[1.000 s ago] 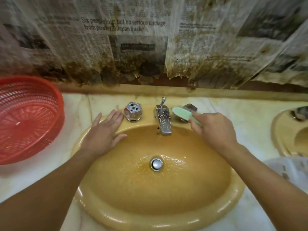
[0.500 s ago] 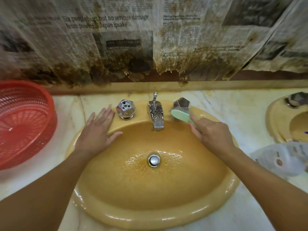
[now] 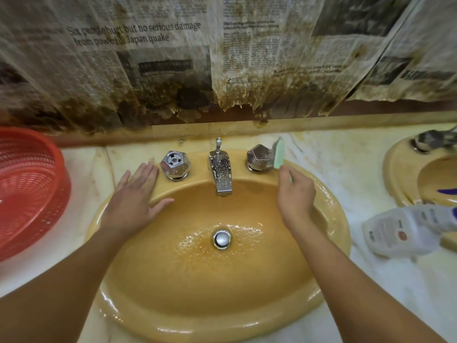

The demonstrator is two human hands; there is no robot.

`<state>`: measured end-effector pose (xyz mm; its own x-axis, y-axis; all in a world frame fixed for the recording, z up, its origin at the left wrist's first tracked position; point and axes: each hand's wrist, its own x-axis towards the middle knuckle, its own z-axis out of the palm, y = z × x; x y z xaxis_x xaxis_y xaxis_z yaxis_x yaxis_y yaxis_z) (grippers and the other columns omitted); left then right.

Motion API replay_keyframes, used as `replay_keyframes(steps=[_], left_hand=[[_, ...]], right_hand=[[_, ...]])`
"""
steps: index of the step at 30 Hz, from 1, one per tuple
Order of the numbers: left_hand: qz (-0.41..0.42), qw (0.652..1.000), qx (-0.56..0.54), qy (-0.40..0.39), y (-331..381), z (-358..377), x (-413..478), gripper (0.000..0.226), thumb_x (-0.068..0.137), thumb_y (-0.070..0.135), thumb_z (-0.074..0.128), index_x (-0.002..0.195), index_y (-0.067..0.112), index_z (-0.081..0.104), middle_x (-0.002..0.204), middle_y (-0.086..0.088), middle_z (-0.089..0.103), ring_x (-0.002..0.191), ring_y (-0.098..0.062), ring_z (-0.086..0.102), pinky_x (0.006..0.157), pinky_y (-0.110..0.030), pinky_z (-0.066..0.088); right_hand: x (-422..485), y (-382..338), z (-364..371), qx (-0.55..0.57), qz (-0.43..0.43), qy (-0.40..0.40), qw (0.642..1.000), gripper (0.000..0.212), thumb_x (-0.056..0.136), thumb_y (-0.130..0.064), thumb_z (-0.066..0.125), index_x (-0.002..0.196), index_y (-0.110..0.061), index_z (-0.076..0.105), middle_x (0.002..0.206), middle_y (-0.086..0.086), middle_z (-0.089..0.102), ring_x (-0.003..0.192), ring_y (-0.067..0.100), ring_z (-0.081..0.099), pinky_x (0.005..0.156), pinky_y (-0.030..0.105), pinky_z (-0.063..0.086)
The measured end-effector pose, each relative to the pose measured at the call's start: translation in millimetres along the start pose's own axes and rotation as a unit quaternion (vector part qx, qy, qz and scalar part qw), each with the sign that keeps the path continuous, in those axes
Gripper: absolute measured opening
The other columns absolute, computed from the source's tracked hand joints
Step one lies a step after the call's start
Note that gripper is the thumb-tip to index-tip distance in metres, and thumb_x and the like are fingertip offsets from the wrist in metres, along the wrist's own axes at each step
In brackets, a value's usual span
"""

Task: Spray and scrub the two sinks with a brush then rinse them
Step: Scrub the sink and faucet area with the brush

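Nearby, a red basket [image 3: 29,189] sits left, a white bottle [image 3: 408,229] right of the sink [image 3: 222,280].

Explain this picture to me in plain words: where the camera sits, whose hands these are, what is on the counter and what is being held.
The camera is worn on a person's head, looking down at their own bare hands. The left hand lies flat on the rim of a yellow sink. The right hand grips a green brush, its bristles against the right tap handle. Between the handles stands the spout. On the counter lie a red basket at left and a white bottle on its side at right. A second sink shows at the right edge.
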<state>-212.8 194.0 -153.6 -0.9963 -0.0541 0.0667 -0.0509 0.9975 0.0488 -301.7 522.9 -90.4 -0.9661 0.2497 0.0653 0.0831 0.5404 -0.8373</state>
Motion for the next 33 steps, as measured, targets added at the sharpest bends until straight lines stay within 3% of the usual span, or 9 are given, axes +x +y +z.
replay_keyframes(steps=[4, 12, 17, 19, 21, 24, 26, 30, 33], left_hand=[[0.002, 1.0, 0.007, 0.001, 0, 2, 3, 0.101, 0.09, 0.079, 0.025, 0.158, 0.005, 0.029, 0.166, -0.007, 0.024, 0.154, -0.019, 0.021, 0.126, -0.044, 0.012], [0.01, 1.0, 0.005, 0.001, 1, 2, 7, 0.103, 0.089, 0.082, 0.022, 0.159, 0.007, 0.028, 0.166, -0.008, 0.025, 0.154, -0.021, 0.023, 0.126, -0.044, 0.013], [0.013, 1.0, 0.008, 0.002, 2, 0, 9, 0.104, 0.089, 0.083, 0.02, 0.16, 0.008, 0.026, 0.165, -0.009, 0.026, 0.153, -0.02, 0.024, 0.126, -0.045, 0.015], [0.013, 1.0, 0.008, 0.002, 3, 1, 9, 0.104, 0.088, 0.083, 0.021, 0.159, 0.008, 0.026, 0.165, -0.009, 0.027, 0.153, -0.021, 0.024, 0.126, -0.045, 0.015], [0.013, 1.0, 0.006, 0.002, 4, 1, 10, 0.104, 0.088, 0.083, 0.023, 0.159, 0.007, 0.027, 0.165, -0.009, 0.027, 0.153, -0.021, 0.025, 0.126, -0.045, 0.016], [0.013, 1.0, 0.01, -0.002, 4, 1, 11, 0.106, 0.088, 0.084, 0.022, 0.158, 0.004, 0.03, 0.164, -0.01, 0.029, 0.153, -0.02, 0.026, 0.126, -0.044, 0.015], [0.012, 1.0, 0.013, -0.008, 4, 2, 12, 0.107, 0.087, 0.085, 0.019, 0.157, 0.004, 0.03, 0.164, -0.009, 0.028, 0.153, -0.019, 0.025, 0.126, -0.044, 0.015], [0.012, 1.0, 0.014, -0.013, 4, 2, 14, 0.109, 0.087, 0.086, 0.016, 0.157, 0.004, 0.032, 0.165, -0.009, 0.028, 0.154, -0.017, 0.022, 0.126, -0.043, 0.014], [0.011, 1.0, 0.015, -0.015, 5, 1, 15, 0.11, 0.086, 0.087, 0.014, 0.158, 0.006, 0.031, 0.165, -0.008, 0.026, 0.154, -0.016, 0.02, 0.127, -0.043, 0.013]], right_hand=[[2, 8, -8, 0.038, 0.022, -0.034, 0.998, 0.041, 0.094, -0.02, 0.052, 0.055, -0.024, 0.039, 0.058, -0.005, 0.024, 0.058, 0.012, 0.022, 0.051, 0.03, 0.019], [16, 7, -11, 0.054, 0.037, -0.054, 0.996, 0.039, 0.091, -0.022, 0.056, 0.057, -0.021, 0.038, 0.062, -0.002, 0.024, 0.061, 0.013, 0.021, 0.052, 0.031, 0.018], [58, 1, -36, 0.019, 0.049, -0.138, 0.989, 0.027, 0.088, -0.035, 0.069, 0.072, -0.013, 0.073, 0.048, -0.013, 0.039, 0.047, 0.007, 0.034, 0.053, 0.026, 0.031], [81, -12, -44, -0.051, 0.016, -0.187, 0.981, 0.02, 0.088, -0.036, 0.072, 0.081, -0.019, 0.08, 0.057, -0.017, 0.058, 0.053, 0.0, 0.048, 0.056, 0.021, 0.038], [101, -28, -48, -0.122, 0.003, -0.241, 0.963, 0.015, 0.085, -0.038, 0.074, 0.085, -0.025, 0.081, 0.066, -0.016, 0.064, 0.067, 0.01, 0.054, 0.06, 0.022, 0.039], [128, -52, -47, -0.18, 0.006, -0.303, 0.936, 0.026, 0.083, -0.04, 0.073, 0.085, -0.014, 0.078, 0.061, 0.003, 0.042, 0.061, 0.021, 0.035, 0.051, 0.025, 0.025], [145, -71, -41, -0.271, -0.019, -0.338, 0.901, 0.042, 0.081, -0.042, 0.071, 0.097, -0.004, 0.075, 0.063, 0.007, 0.04, 0.057, 0.021, 0.035, 0.05, 0.027, 0.027], [157, -105, -21, -0.394, -0.093, -0.393, 0.826, 0.049, 0.078, -0.044, 0.074, 0.096, 0.002, 0.074, 0.055, 0.0, 0.046, 0.043, 0.016, 0.038, 0.044, 0.024, 0.037], [159, -128, -1, -0.449, -0.158, -0.405, 0.781, 0.038, 0.079, -0.05, 0.074, 0.095, -0.016, 0.08, 0.102, -0.001, 0.07, 0.09, 0.02, 0.064, 0.088, 0.037, 0.054]])
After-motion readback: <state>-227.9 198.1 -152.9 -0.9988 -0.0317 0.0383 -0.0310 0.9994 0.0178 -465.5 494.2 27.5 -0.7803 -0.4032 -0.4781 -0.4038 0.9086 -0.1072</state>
